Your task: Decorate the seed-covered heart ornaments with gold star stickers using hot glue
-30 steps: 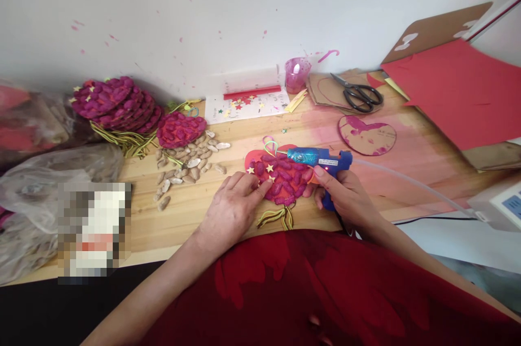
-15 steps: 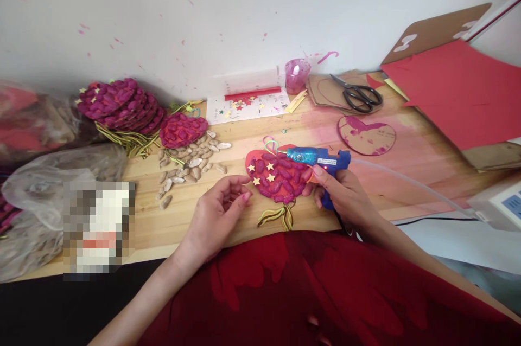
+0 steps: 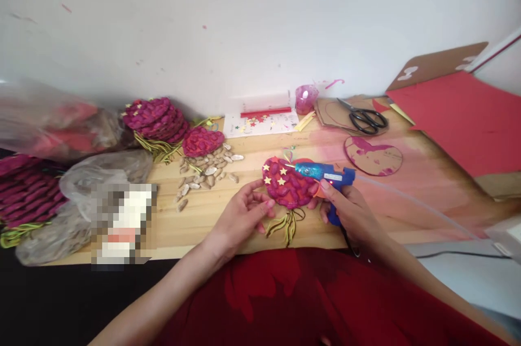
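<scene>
My right hand (image 3: 345, 207) is closed around a blue glue gun (image 3: 321, 172), one finger at its orange trigger. The nozzle points left, over the upper part of a red heart (image 3: 290, 192) covered with purple-painted peanut shells. Several pale yellow stars (image 3: 280, 180) sit on the heart's left half. A yellow-green and dark yarn tassel (image 3: 287, 226) hangs from its lower tip. At the heart's left edge is my left hand (image 3: 246, 210), fingers bent and apart, its fingertips at or touching the rim. The gun covers part of the heart's right side.
Loose peanut shells (image 3: 211, 170) lie left, near a stack of finished hearts (image 3: 157, 121). Plastic bags (image 3: 109, 167) stand further left. Behind are small stars on paper (image 3: 240, 128) and a purple-stained cup (image 3: 306, 99). Scissors (image 3: 368, 121), a cardboard heart (image 3: 376, 156) and red sheets (image 3: 468, 129) lie right.
The whole view has shifted, so everything appears further right and lower. The glue gun's nozzle has moved from the heart's top edge down over its shells. My left hand stays beside the heart.
</scene>
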Available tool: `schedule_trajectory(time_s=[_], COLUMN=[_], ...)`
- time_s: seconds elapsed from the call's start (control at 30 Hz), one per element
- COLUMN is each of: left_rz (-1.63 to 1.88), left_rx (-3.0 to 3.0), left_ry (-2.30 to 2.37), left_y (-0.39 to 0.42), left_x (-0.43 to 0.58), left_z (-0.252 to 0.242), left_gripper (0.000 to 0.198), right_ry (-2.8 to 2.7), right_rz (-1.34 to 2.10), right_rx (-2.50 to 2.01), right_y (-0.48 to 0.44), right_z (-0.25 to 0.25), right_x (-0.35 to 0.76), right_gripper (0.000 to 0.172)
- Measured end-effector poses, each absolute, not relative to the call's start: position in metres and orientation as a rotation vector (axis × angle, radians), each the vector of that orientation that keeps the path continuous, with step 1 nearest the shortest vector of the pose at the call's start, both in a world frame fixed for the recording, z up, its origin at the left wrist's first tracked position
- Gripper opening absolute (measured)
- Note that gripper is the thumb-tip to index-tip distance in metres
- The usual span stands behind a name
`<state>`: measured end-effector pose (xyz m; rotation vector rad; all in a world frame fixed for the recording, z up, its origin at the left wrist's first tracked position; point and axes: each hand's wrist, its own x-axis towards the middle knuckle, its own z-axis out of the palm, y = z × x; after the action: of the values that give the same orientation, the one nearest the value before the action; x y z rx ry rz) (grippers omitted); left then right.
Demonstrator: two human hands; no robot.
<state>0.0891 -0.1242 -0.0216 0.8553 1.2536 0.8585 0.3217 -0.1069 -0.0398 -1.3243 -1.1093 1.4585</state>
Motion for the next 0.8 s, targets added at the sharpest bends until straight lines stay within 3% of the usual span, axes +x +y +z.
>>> schedule_trajectory(time_s=[0.1, 0.27, 0.43, 0.63, 0.8], left_rz=[0.901, 0.895, 1.096, 1.070, 1.016], left_rx=[0.959, 1.057, 0.991, 0.827, 0.849], left_ry=[1.261, 1.237, 1.292, 1.169, 1.137], left_y=[-0.118, -0.110, -0.107, -0.105, -0.101], left_x=[0.097, 0.103, 0.098, 0.095, 0.101], left_z=[-0.028, -0.036, -0.033, -0.033, -0.036], left_gripper=[0.077, 0.054, 0.064, 0.079, 0.070], right_ry=[-1.039, -1.017, -0.986, -0.961, -0.940], right_rz=[1.475, 1.482, 1.500, 1.489, 1.541], right_rx=[-1.306, -1.282, -1.280, -1.280, -1.199], right_y=[-0.108, -0.106, -0.105, -0.103, -0.102], right_z=[-0.040, -0.045, -0.046, -0.047, -0.050], right_x=[0.323, 0.325, 0.327, 0.328, 0.327], right_gripper=[0.047, 0.051, 0.050, 0.048, 0.044])
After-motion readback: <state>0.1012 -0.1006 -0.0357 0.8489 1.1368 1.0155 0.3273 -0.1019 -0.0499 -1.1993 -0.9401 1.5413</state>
